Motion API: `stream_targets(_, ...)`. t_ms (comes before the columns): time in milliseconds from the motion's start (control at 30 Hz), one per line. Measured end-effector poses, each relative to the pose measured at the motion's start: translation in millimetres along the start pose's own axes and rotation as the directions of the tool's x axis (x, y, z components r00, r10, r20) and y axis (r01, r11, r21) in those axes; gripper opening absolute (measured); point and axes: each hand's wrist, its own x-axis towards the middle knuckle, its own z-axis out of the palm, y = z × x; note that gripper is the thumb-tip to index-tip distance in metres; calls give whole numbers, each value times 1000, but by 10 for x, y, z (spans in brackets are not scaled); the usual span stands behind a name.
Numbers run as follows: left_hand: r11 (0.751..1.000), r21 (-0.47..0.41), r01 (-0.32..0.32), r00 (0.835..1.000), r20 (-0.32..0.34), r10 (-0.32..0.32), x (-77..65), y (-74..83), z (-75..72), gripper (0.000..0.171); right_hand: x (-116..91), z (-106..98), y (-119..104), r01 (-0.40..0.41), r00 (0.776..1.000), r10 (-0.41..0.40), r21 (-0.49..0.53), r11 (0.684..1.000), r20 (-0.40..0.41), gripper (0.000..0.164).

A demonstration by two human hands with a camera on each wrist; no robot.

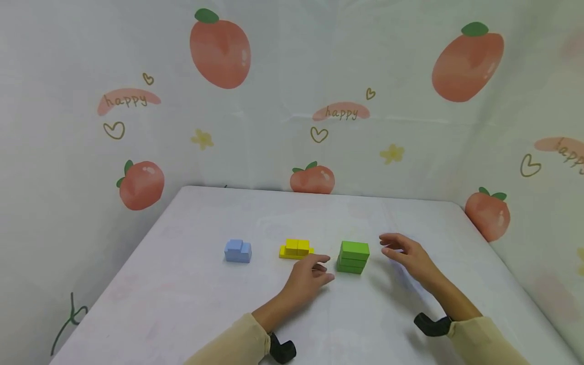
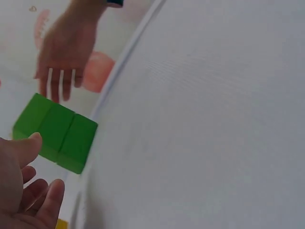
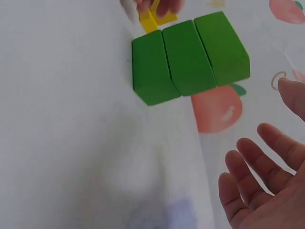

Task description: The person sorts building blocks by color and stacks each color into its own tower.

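Three green blocks (image 1: 352, 257) stand stacked flat on one another in the head view; the wrist views show the same stack (image 2: 61, 133) sideways. To its left is my left hand (image 1: 306, 278), fingers loosely spread and apart from the stack, holding nothing. My right hand (image 1: 409, 257) hovers on the stack's other side, its fingers relaxed and nothing between them. In the right wrist view this hand (image 3: 274, 186) has its fingers extended, with a gap to the green stack (image 3: 188, 59). Just beyond the left hand lie yellow blocks (image 1: 297, 248), partly hidden by it.
A light blue block group (image 1: 238, 251) sits to the left of the yellow ones. All of these stand on a white-covered table (image 1: 182, 304). Behind the table hangs a white cloth (image 1: 274, 61) printed with fruit and "happy".
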Motion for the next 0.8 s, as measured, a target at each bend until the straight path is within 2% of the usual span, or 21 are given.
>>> stream_targets(133,999,12,-29,1000,11,29,-125,86,-166,43,-87,-68,56,-16,999,15,-9,1000,-29,42)
stream_targets(233,997,31,-64,998,19,64,-187,152,-288,43,-133,-91,113,8,999,-9,-31,999,-49,40)
stream_targets(400,980,128,-155,988,8,155,-267,233,-517,43,-182,-100,219,54,994,-67,-143,988,-89,38)
stream_targets(533,949,241,-205,975,-35,219,-314,254,-742,46,-223,-133,285,45,992,-74,-264,964,-100,46)
stream_targets(667,915,343,-210,964,-86,253,-331,248,-1021,50,-267,-190,336,40,992,-76,-318,947,-102,53)
stream_targets(800,849,481,-219,946,-107,305,-317,186,-1348,55,-290,-235,398,108,981,-158,-359,927,-113,54)
